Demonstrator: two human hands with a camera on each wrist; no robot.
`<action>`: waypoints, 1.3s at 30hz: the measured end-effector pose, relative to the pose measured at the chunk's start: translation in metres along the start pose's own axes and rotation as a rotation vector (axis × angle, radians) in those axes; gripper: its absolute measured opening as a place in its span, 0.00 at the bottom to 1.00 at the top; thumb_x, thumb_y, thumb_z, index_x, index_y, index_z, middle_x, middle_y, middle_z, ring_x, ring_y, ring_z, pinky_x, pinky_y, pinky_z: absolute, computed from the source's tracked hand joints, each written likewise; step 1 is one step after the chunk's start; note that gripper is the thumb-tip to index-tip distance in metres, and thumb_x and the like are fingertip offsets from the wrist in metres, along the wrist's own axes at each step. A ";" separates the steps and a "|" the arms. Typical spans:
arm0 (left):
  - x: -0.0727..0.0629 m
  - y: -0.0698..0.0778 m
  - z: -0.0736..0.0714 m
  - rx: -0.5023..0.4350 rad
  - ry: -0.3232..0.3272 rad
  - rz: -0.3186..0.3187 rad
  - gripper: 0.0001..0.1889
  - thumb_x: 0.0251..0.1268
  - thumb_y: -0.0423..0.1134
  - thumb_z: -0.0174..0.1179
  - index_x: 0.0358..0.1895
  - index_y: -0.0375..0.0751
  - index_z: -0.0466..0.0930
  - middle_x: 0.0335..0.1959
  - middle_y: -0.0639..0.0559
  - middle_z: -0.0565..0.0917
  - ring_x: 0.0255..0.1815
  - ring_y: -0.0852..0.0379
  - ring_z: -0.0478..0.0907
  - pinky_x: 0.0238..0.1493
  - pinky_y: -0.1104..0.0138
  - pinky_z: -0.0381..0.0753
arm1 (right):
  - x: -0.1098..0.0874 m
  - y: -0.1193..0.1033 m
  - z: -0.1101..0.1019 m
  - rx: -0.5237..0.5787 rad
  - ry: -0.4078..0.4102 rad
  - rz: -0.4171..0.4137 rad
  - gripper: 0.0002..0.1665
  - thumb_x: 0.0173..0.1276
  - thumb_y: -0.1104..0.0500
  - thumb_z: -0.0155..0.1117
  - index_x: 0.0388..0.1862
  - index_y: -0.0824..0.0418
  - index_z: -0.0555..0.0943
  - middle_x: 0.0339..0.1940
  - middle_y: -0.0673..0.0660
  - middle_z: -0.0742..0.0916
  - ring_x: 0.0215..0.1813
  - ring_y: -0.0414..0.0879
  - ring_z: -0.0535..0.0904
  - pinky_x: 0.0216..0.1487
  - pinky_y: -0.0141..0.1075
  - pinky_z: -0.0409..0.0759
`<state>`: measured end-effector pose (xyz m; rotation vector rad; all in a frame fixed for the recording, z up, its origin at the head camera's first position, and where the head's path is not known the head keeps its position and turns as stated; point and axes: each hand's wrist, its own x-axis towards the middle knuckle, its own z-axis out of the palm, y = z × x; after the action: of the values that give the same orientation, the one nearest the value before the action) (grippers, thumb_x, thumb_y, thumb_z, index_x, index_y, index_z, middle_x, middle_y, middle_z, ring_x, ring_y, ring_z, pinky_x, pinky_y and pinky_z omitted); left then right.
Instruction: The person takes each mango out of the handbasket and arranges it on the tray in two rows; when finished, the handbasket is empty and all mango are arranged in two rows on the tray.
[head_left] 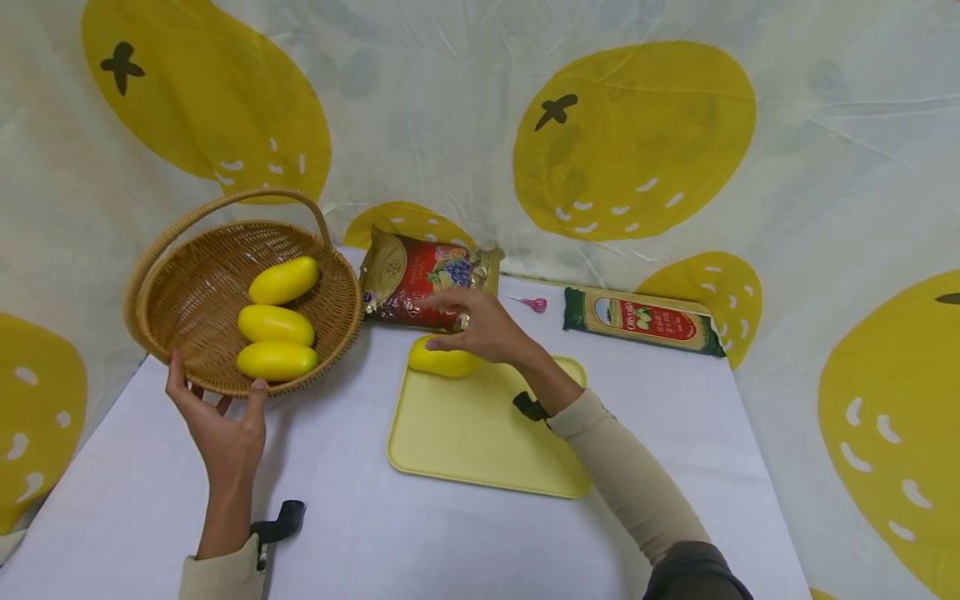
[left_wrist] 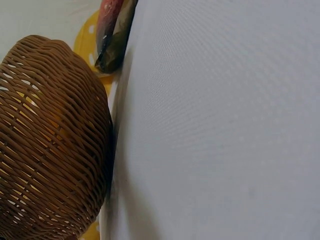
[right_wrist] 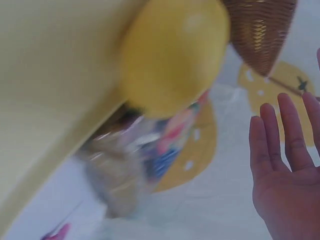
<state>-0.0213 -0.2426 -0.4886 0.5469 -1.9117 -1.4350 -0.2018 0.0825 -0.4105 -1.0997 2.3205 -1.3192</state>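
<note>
A: Where do we have the mango [head_left: 438, 360]?
B: At the tray's [head_left: 487, 437] far left corner, lying on its side.
A: Right hand [head_left: 486, 327]?
B: Just over the mango, near that corner of the tray. We see fingers extended, thumb apart, nothing gripped; the right wrist view shows a gap to the fruit.
A: And the left hand [head_left: 223, 433]?
B: Left of the tray, gripping the basket [head_left: 191, 287] by its near side, thumb at the rim. Some fingers we can't see.
A: Basket contents?
B: We count three mangoes [head_left: 275, 325] in a row on its tray side. Basket's tilted, opening toward us.
A: Anything else?
B: Behind the tray, a red-and-gold bag [head_left: 397, 287] at left, then a small pink thing [head_left: 535, 305]. Right of and behind the tray, a green-ended pack [head_left: 643, 322]. Under the tray, white cloth [head_left: 337, 508]; beyond it, a fruit-print backdrop [head_left: 450, 108].
</note>
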 end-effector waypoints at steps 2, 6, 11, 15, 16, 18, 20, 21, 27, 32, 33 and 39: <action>0.000 0.000 0.000 0.003 0.000 -0.004 0.52 0.64 0.30 0.66 0.86 0.56 0.45 0.88 0.56 0.48 0.85 0.46 0.55 0.81 0.45 0.66 | 0.008 -0.008 0.005 0.019 0.002 -0.042 0.33 0.64 0.55 0.82 0.67 0.57 0.84 0.65 0.58 0.88 0.68 0.54 0.83 0.71 0.51 0.81; 0.000 -0.001 0.000 0.010 0.002 -0.008 0.52 0.64 0.29 0.66 0.86 0.56 0.45 0.88 0.56 0.49 0.85 0.46 0.55 0.80 0.45 0.67 | 0.023 -0.023 0.018 0.061 -0.007 -0.074 0.32 0.63 0.53 0.82 0.67 0.51 0.85 0.64 0.50 0.89 0.67 0.42 0.83 0.69 0.37 0.81; -0.001 -0.001 0.001 0.009 0.000 -0.004 0.52 0.64 0.29 0.66 0.86 0.56 0.45 0.87 0.56 0.49 0.85 0.46 0.55 0.80 0.45 0.67 | 0.043 -0.036 0.037 0.133 -0.046 -0.108 0.33 0.64 0.55 0.82 0.69 0.55 0.84 0.66 0.51 0.88 0.66 0.47 0.84 0.65 0.31 0.81; -0.001 -0.001 0.001 0.009 -0.002 -0.001 0.52 0.64 0.30 0.66 0.86 0.56 0.46 0.87 0.57 0.49 0.85 0.47 0.55 0.80 0.46 0.68 | 0.059 -0.043 0.052 0.129 -0.080 -0.130 0.35 0.65 0.54 0.81 0.70 0.56 0.83 0.68 0.53 0.87 0.70 0.46 0.82 0.69 0.33 0.79; -0.002 -0.001 0.001 0.010 -0.003 -0.001 0.51 0.64 0.31 0.66 0.86 0.56 0.46 0.87 0.57 0.49 0.85 0.47 0.55 0.80 0.47 0.68 | 0.063 -0.044 0.056 0.120 -0.083 -0.128 0.35 0.64 0.53 0.81 0.70 0.56 0.83 0.68 0.53 0.87 0.69 0.45 0.82 0.68 0.33 0.80; -0.002 -0.001 0.001 0.010 -0.004 0.000 0.52 0.64 0.31 0.66 0.86 0.56 0.46 0.87 0.57 0.49 0.85 0.47 0.56 0.79 0.48 0.69 | 0.070 -0.047 0.063 0.104 -0.095 -0.123 0.35 0.64 0.52 0.81 0.70 0.54 0.83 0.68 0.53 0.87 0.68 0.40 0.82 0.68 0.32 0.79; -0.002 -0.001 0.001 0.011 -0.006 0.003 0.52 0.64 0.31 0.67 0.86 0.56 0.46 0.87 0.57 0.49 0.85 0.47 0.56 0.79 0.47 0.69 | 0.077 -0.049 0.070 0.105 -0.107 -0.123 0.35 0.65 0.52 0.81 0.70 0.55 0.83 0.68 0.53 0.87 0.67 0.38 0.82 0.68 0.33 0.79; -0.002 -0.001 0.001 0.010 -0.006 0.005 0.52 0.64 0.31 0.67 0.86 0.56 0.46 0.87 0.57 0.49 0.85 0.47 0.56 0.79 0.47 0.69 | 0.080 -0.050 0.073 0.107 -0.114 -0.119 0.35 0.64 0.52 0.82 0.69 0.54 0.83 0.67 0.52 0.87 0.66 0.37 0.82 0.67 0.32 0.79; -0.001 0.000 0.001 0.017 -0.009 -0.001 0.52 0.64 0.31 0.67 0.86 0.56 0.45 0.88 0.57 0.49 0.86 0.46 0.55 0.80 0.44 0.69 | 0.100 -0.055 0.091 0.096 -0.170 -0.121 0.34 0.64 0.52 0.81 0.68 0.54 0.83 0.65 0.51 0.88 0.64 0.34 0.82 0.67 0.25 0.76; 0.000 -0.001 0.000 0.019 -0.007 -0.001 0.52 0.64 0.31 0.67 0.86 0.57 0.45 0.88 0.57 0.49 0.86 0.46 0.55 0.79 0.44 0.69 | 0.117 -0.062 0.103 0.074 -0.231 -0.128 0.35 0.65 0.54 0.81 0.70 0.60 0.82 0.66 0.58 0.88 0.66 0.47 0.84 0.66 0.27 0.79; 0.000 -0.001 0.000 0.021 -0.007 0.001 0.52 0.64 0.31 0.67 0.86 0.57 0.45 0.88 0.57 0.49 0.86 0.46 0.55 0.79 0.44 0.69 | 0.120 -0.064 0.106 0.061 -0.241 -0.124 0.35 0.65 0.54 0.80 0.70 0.60 0.82 0.66 0.59 0.88 0.66 0.49 0.84 0.65 0.28 0.80; 0.001 0.000 -0.001 0.020 -0.009 0.005 0.52 0.65 0.31 0.67 0.86 0.56 0.45 0.88 0.57 0.49 0.86 0.46 0.54 0.80 0.41 0.67 | 0.136 -0.073 0.118 -0.048 -0.338 -0.051 0.35 0.67 0.53 0.79 0.71 0.57 0.81 0.68 0.55 0.87 0.67 0.46 0.83 0.66 0.28 0.79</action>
<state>-0.0211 -0.2436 -0.4886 0.5450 -1.9353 -1.4192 -0.1941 -0.1112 -0.3974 -1.2918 2.0955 -1.0059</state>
